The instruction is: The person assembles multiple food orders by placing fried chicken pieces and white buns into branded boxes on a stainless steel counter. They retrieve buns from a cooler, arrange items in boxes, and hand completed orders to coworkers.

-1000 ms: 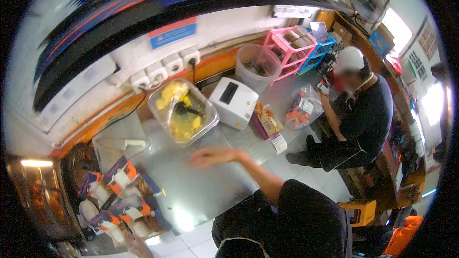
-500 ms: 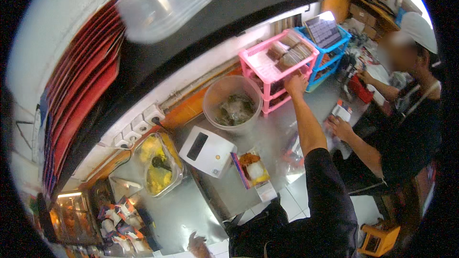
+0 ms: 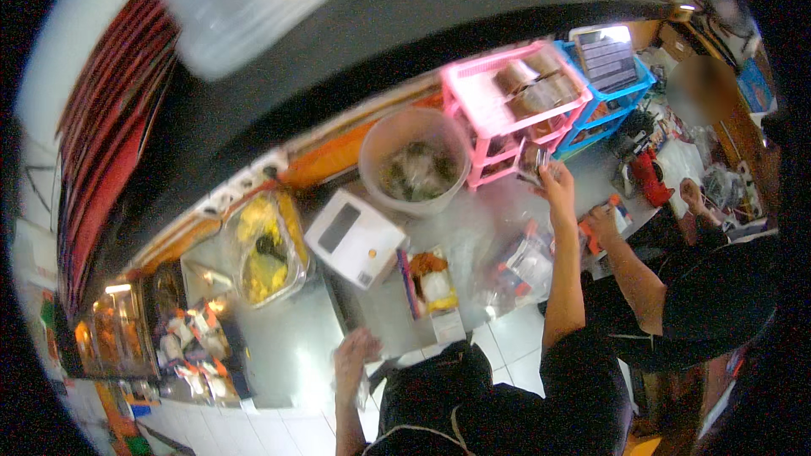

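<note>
My right hand [image 3: 556, 184] is closed on a small clear packet with brown contents [image 3: 532, 160], just in front of the pink tiered rack [image 3: 481, 110]. More brown packets [image 3: 541, 89] lie on the rack's top tier. Low over the counter's front edge, my left hand [image 3: 355, 356] is somewhat blurred; its fingers look loosely extended, with a clear filmy bit near the wrist. Between the hands stands an open food box [image 3: 411, 287] with white rice, a brown crumbly food and something yellow. Behind it sits a white boxy device [image 3: 355, 241].
A clear tub [image 3: 414, 160] holds greenish bagged contents. To the left are a tray of yellow food [image 3: 269, 249] with a black spoon and several filled boxes [image 3: 194, 346]. Plastic packets [image 3: 528, 262] lie right. A co-worker's hand [image 3: 601, 228] is close by; a dark shelf [image 3: 363, 25] overhangs.
My right hand has come out from the pink rack toward me, now with a packet in it. My left hand has risen further into view. The head view has shifted.
</note>
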The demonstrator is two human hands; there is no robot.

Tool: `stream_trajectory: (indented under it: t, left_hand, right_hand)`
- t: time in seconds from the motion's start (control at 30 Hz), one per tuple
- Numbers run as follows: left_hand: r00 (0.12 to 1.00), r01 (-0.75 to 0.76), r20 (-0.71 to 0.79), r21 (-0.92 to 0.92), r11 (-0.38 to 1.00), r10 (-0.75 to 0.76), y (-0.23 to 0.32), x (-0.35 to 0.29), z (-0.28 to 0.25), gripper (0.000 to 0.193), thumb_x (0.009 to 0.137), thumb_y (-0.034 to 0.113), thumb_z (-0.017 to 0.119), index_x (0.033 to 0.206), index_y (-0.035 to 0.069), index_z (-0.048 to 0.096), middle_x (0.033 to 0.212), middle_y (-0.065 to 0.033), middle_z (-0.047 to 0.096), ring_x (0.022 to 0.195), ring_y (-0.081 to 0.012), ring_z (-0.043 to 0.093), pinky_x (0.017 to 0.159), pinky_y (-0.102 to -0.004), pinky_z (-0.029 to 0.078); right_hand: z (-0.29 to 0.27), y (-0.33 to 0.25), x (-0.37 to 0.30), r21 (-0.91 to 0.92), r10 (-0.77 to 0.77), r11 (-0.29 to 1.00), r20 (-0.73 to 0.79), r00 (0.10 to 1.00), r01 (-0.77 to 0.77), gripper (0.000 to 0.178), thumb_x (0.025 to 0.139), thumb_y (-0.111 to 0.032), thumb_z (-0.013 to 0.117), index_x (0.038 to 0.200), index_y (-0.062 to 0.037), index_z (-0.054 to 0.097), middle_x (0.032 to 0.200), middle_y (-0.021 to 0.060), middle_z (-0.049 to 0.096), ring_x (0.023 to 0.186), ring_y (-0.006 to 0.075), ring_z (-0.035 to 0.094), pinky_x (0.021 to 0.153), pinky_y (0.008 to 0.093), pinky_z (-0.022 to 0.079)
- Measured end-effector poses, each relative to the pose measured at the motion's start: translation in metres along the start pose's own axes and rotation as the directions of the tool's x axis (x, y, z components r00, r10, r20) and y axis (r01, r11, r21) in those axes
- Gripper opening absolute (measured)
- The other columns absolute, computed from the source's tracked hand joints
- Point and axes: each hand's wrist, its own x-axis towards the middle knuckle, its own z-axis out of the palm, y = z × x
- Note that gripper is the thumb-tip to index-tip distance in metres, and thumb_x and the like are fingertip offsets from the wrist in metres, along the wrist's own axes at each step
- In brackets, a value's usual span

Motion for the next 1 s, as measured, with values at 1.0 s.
stream_trajectory:
  t: [1.0]
  left_hand:
    - [0.713, -0.059, -0.656, -0.407, 0.911, -0.247, -0.236, -0.238, -0.595, 0.028, 0.092, 0.011, 0.067, 0.116, -0.004, 0.064, 0.09, -0.0108, 0.071, 0.079, -0.0167, 0.068, 0.073, -0.0274, 0.054]
  right_hand:
    - [0.894, 0.107, -0.612, -0.004, -0.251, 0.438, 0.96, 0.126, 0.899, 0.017, 0.09, -0.012, 0.056, 0.094, -0.0004, 0.068, 0.092, 0.0218, 0.068, 0.086, 0.0388, 0.067, 0.073, 0.0471, 0.052]
